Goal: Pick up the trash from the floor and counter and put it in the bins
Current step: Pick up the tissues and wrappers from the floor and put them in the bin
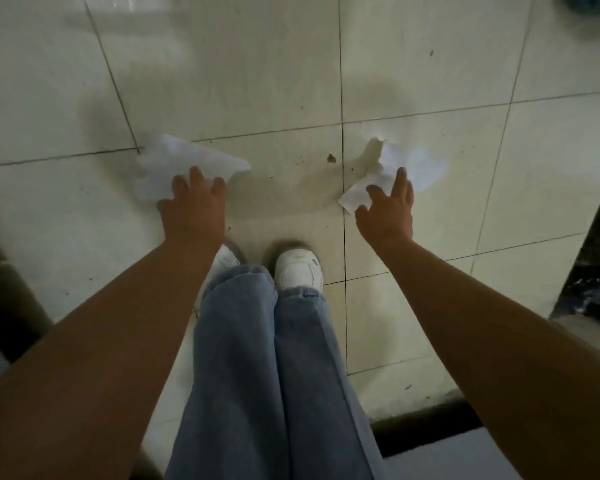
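Two crumpled white papers are low over the pale tiled floor [291,81], in front of my feet. My left hand [193,209] reaches down, its fingers curled over the near edge of the left paper [187,157]. My right hand [390,213] grips the right paper [413,168], with the thumb below a corner of it and the fingers spread over its top. Whether the papers still touch the floor I cannot tell. No bin is in view.
A small brown scrap [331,158] and dark specks lie on the tiles between the papers. My white shoes [300,270] and blue jeans are just behind the hands. A dark cabinet or counter edge [593,265] runs along the right, and a dark object [4,299] stands at the left.
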Available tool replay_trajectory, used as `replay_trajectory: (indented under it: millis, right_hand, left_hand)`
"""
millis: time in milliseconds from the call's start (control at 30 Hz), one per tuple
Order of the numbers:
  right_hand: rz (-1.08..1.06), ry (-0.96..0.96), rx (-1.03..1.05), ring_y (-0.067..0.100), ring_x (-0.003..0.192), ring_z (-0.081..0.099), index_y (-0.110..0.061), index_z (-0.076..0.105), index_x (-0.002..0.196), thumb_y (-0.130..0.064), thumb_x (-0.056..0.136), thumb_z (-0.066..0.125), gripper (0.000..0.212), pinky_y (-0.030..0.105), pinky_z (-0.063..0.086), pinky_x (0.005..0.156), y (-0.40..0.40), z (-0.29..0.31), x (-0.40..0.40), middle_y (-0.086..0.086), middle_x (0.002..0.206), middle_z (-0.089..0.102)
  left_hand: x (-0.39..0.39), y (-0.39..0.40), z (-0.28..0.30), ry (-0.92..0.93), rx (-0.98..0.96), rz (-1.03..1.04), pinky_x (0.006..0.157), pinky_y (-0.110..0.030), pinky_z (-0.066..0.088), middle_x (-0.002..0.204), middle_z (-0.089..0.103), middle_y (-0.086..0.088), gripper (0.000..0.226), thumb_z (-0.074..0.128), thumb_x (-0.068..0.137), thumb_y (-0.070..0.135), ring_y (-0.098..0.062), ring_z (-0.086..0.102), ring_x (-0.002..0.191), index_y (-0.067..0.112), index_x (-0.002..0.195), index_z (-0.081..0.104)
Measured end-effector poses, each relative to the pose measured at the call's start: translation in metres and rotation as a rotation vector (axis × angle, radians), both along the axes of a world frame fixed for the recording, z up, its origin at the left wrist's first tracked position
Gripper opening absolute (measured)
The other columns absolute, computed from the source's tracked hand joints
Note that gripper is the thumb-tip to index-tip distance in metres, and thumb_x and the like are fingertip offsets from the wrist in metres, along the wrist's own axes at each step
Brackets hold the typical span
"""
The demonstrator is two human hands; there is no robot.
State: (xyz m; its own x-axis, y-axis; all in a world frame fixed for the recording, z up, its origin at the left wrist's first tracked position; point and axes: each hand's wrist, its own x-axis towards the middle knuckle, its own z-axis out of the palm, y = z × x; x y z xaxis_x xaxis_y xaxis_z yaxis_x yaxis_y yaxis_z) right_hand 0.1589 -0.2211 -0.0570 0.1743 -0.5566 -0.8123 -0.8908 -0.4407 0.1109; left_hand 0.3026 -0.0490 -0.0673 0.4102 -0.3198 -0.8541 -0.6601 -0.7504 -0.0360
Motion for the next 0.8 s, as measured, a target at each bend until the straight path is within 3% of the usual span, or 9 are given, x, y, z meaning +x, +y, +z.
replay_trajectory:
  millis: [67,200,333,467,633,700,767,800]
  right_hand:
    - [-0.02,0.005,-0.03,0.028,0.147,0.004,-0.009,0.043,0.134,-0.015,0.093,0.045,0.041,0.044,0.031,0.113,-0.012,-0.022,-0.003,0.008,0.16,0.001]
    - [-0.007,0.001,-0.052,0.03,0.134,0.034,-0.003,0.038,0.138,-0.009,0.091,0.044,0.048,0.042,0.033,0.11,-0.024,-0.046,0.0,0.011,0.147,0.039]
    - [0.002,-0.048,0.008,0.031,0.132,0.036,-0.002,0.038,0.138,-0.01,0.092,0.041,0.047,0.042,0.034,0.109,-0.01,-0.022,0.015,0.012,0.146,0.04]
    - [-0.054,-0.145,0.144,0.031,0.126,0.045,-0.001,0.044,0.133,-0.012,0.092,0.041,0.043,0.04,0.041,0.104,0.001,0.05,0.038,0.014,0.14,0.046]
    - [-0.088,-0.242,0.171,0.029,0.125,0.049,-0.005,0.05,0.13,-0.012,0.092,0.041,0.04,0.034,0.042,0.102,-0.055,0.181,0.083,0.011,0.139,0.049]
    - [-0.178,-0.276,0.132,0.029,0.124,0.051,-0.005,0.055,0.126,-0.008,0.09,0.043,0.037,0.033,0.042,0.103,-0.093,0.238,0.096,0.012,0.136,0.053]
    - [-0.184,-0.286,0.1,0.03,0.121,0.052,-0.001,0.058,0.12,-0.005,0.091,0.041,0.034,0.031,0.042,0.101,-0.135,0.292,0.098,0.015,0.132,0.057]
    - [-0.174,-0.289,0.087,0.03,0.121,0.051,0.0,0.058,0.12,-0.005,0.092,0.04,0.034,0.03,0.041,0.102,-0.155,0.314,0.095,0.015,0.132,0.057]
  left_hand:
    - [-0.005,0.0,-0.021,-0.03,-0.033,-0.011,0.094,-0.051,0.045,0.143,0.034,-0.023,0.041,0.052,0.093,0.009,-0.04,0.037,0.128,0.003,0.132,0.041]
    - [-0.005,-0.005,-0.041,-0.024,-0.076,-0.04,0.09,-0.044,0.047,0.123,0.054,-0.025,0.029,0.045,0.095,0.0,-0.038,0.052,0.113,-0.004,0.123,0.052]
    - [0.001,-0.014,-0.013,0.01,-0.129,0.061,0.085,-0.045,0.049,0.117,0.059,-0.025,0.026,0.041,0.095,0.0,-0.039,0.057,0.107,-0.005,0.115,0.056]
    - [0.007,-0.046,0.065,0.045,-0.17,0.181,0.084,-0.044,0.048,0.116,0.06,-0.023,0.023,0.041,0.097,0.007,-0.038,0.058,0.107,-0.002,0.112,0.056]
    - [0.034,-0.103,0.192,0.075,-0.353,0.346,0.073,-0.036,0.042,0.109,0.064,-0.024,0.024,0.043,0.094,0.005,-0.035,0.059,0.102,-0.003,0.106,0.062]
    - [0.047,-0.134,0.245,0.111,-0.432,0.383,0.067,-0.034,0.039,0.094,0.066,-0.024,0.021,0.045,0.093,0.003,-0.033,0.061,0.093,-0.004,0.09,0.065]
    - [0.056,-0.172,0.294,0.168,-0.47,0.447,0.059,-0.026,0.033,0.076,0.06,-0.017,0.029,0.047,0.092,0.003,-0.025,0.054,0.081,0.005,0.065,0.056]
    - [0.057,-0.192,0.315,0.201,-0.482,0.485,0.056,-0.025,0.03,0.078,0.058,-0.019,0.031,0.048,0.092,0.003,-0.022,0.05,0.08,0.007,0.062,0.053]
